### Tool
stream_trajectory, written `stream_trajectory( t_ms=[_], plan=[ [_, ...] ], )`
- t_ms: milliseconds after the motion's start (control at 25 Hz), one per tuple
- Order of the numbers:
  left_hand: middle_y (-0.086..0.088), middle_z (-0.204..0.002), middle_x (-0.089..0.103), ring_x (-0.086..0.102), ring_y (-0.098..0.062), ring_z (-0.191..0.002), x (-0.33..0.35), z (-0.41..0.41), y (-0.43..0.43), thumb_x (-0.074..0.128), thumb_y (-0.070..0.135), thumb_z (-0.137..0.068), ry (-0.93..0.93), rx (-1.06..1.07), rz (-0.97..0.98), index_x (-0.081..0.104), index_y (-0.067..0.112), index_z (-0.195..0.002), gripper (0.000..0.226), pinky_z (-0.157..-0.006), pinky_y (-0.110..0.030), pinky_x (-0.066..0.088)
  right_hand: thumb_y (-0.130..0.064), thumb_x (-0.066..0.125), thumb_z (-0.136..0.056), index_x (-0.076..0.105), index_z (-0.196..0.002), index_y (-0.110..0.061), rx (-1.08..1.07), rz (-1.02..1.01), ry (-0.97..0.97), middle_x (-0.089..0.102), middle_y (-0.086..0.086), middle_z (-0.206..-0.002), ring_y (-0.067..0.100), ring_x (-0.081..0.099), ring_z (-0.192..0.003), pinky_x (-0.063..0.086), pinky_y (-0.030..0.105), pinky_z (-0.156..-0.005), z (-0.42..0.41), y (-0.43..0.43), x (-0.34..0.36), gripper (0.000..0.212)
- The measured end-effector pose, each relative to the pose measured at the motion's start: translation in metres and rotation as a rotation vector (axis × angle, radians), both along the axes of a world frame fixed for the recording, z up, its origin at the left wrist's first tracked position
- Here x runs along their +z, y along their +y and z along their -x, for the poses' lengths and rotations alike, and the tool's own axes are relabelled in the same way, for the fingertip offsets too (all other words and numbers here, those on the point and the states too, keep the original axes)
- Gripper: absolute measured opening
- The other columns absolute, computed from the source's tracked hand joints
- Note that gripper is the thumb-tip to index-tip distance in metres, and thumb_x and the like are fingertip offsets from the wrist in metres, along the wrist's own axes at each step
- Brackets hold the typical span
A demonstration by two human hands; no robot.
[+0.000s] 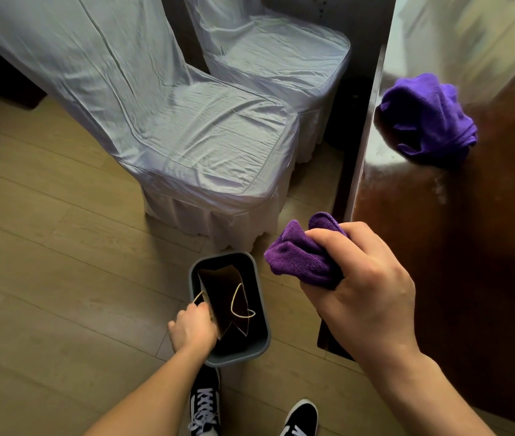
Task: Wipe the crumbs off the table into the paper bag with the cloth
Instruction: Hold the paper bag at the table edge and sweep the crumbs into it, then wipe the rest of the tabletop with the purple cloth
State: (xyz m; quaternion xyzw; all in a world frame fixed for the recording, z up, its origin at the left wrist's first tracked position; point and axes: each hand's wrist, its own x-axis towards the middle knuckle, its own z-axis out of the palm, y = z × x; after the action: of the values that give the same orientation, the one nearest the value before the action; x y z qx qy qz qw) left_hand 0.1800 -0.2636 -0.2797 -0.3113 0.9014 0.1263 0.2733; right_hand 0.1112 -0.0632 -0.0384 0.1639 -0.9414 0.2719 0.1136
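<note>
My right hand (363, 284) grips a bunched purple cloth (300, 259), held in the air just off the near-left edge of the glossy brown table (470, 247). Down on the floor a brown paper bag (224, 297) with string handles stands open inside a grey bin (259, 313). My left hand (191, 327) reaches down and pinches the bag's left rim by its handle. A faint pale smear of crumbs (440, 187) shows on the tabletop near its left edge. A second purple cloth (429, 118) lies crumpled farther back on the table.
Two chairs in white fabric covers (206, 133) stand to the left of the table, the nearer one just behind the bin. The floor is pale wood planks (45, 247). My two dark sneakers (206, 401) stand right below the bin.
</note>
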Motion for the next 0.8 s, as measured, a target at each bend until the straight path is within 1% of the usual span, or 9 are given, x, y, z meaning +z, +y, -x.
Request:
stream_trajectory(
  t_ms=[40, 120, 200, 280, 360, 520, 600, 720, 800],
  plan=[
    [0.001, -0.109, 0.061, 0.054, -0.022, -0.104, 0.0, -0.002, -0.001, 0.053, 0.026, -0.083, -0.024, -0.047, -0.01, 0.058, 0.026, -0.108, 0.025, -0.085, -0.037, 0.04, -0.043, 0.071, -0.083, 0.071, -0.106, -0.028, -0.003, -0.001, 0.001, 0.065, -0.005, -0.099, 0.024, 0.063, -0.085, 0.052, 0.039, -0.058, 0.0, 0.0, 0.0, 0.028],
    [0.001, -0.111, 0.06, 0.054, -0.022, -0.106, 0.001, -0.004, 0.0, 0.053, 0.03, -0.082, -0.006, -0.113, -0.019, 0.056, 0.026, -0.111, 0.03, -0.087, -0.038, 0.04, -0.044, 0.07, -0.084, 0.071, -0.106, -0.029, -0.004, -0.009, -0.006, 0.065, -0.006, -0.099, 0.024, 0.063, -0.085, 0.052, 0.038, -0.057, 0.001, -0.001, 0.0, 0.027],
    [0.001, -0.113, 0.059, 0.053, -0.022, -0.107, 0.007, 0.0, 0.003, 0.052, 0.03, -0.08, 0.068, -0.161, -0.007, 0.054, 0.027, -0.114, 0.034, -0.092, -0.04, 0.039, -0.045, 0.069, -0.084, 0.07, -0.106, -0.03, -0.008, -0.014, -0.019, 0.065, -0.006, -0.098, 0.023, 0.062, -0.085, 0.051, 0.037, -0.057, 0.0, -0.001, 0.0, 0.027],
    [0.001, -0.117, 0.058, 0.051, -0.021, -0.112, 0.016, 0.008, 0.007, 0.05, 0.031, -0.08, 0.134, -0.192, -0.004, 0.05, 0.027, -0.122, 0.043, -0.101, -0.044, 0.036, -0.046, 0.068, -0.084, 0.07, -0.106, -0.03, -0.012, -0.013, -0.037, 0.064, -0.007, -0.098, 0.022, 0.062, -0.085, 0.051, 0.036, -0.057, 0.0, 0.0, 0.003, 0.027],
    [0.002, -0.12, 0.057, 0.049, -0.02, -0.116, 0.03, 0.016, 0.01, 0.05, 0.034, -0.08, 0.194, -0.223, -0.008, 0.047, 0.028, -0.127, 0.048, -0.106, -0.048, 0.032, -0.042, 0.071, -0.083, 0.071, -0.106, -0.029, -0.01, 0.009, -0.069, 0.064, -0.006, -0.098, 0.022, 0.062, -0.085, 0.051, 0.037, -0.059, 0.0, 0.0, 0.006, 0.027],
    [0.003, -0.122, 0.057, 0.049, -0.02, -0.118, 0.077, 0.037, 0.015, 0.051, 0.038, -0.081, 0.369, -0.269, -0.03, 0.047, 0.026, -0.131, 0.052, -0.104, -0.046, 0.035, -0.03, 0.078, -0.077, 0.072, -0.107, -0.028, -0.013, 0.128, -0.149, 0.064, -0.006, -0.098, 0.02, 0.064, -0.087, 0.053, 0.041, -0.066, -0.001, 0.007, 0.019, 0.03],
    [0.001, -0.123, 0.059, 0.051, -0.021, -0.117, 0.11, 0.051, 0.022, 0.055, 0.037, -0.081, 0.467, -0.302, -0.087, 0.049, 0.024, -0.131, 0.052, -0.101, -0.043, 0.038, -0.032, 0.078, -0.077, 0.071, -0.107, -0.03, -0.037, 0.166, -0.15, 0.064, -0.008, -0.099, 0.017, 0.065, -0.088, 0.054, 0.041, -0.068, -0.002, 0.02, 0.028, 0.031],
    [-0.004, -0.119, 0.062, 0.056, -0.025, -0.112, 0.163, 0.074, 0.039, 0.063, 0.03, -0.079, 0.671, -0.355, -0.196, 0.055, 0.017, -0.126, 0.049, -0.095, -0.042, 0.044, -0.036, 0.08, -0.077, 0.07, -0.108, -0.034, -0.11, 0.156, -0.131, 0.064, -0.012, -0.102, 0.012, 0.065, -0.089, 0.055, 0.038, -0.069, -0.004, 0.051, 0.042, 0.032],
    [-0.006, -0.117, 0.063, 0.057, -0.027, -0.109, 0.197, 0.091, 0.055, 0.061, 0.029, -0.078, 0.821, -0.382, -0.261, 0.057, 0.014, -0.123, 0.047, -0.093, -0.043, 0.046, -0.035, 0.081, -0.075, 0.069, -0.107, -0.036, -0.196, 0.162, -0.13, 0.064, -0.015, -0.102, 0.007, 0.065, -0.09, 0.055, 0.035, -0.072, -0.005, 0.077, 0.05, 0.034]
  ],
)
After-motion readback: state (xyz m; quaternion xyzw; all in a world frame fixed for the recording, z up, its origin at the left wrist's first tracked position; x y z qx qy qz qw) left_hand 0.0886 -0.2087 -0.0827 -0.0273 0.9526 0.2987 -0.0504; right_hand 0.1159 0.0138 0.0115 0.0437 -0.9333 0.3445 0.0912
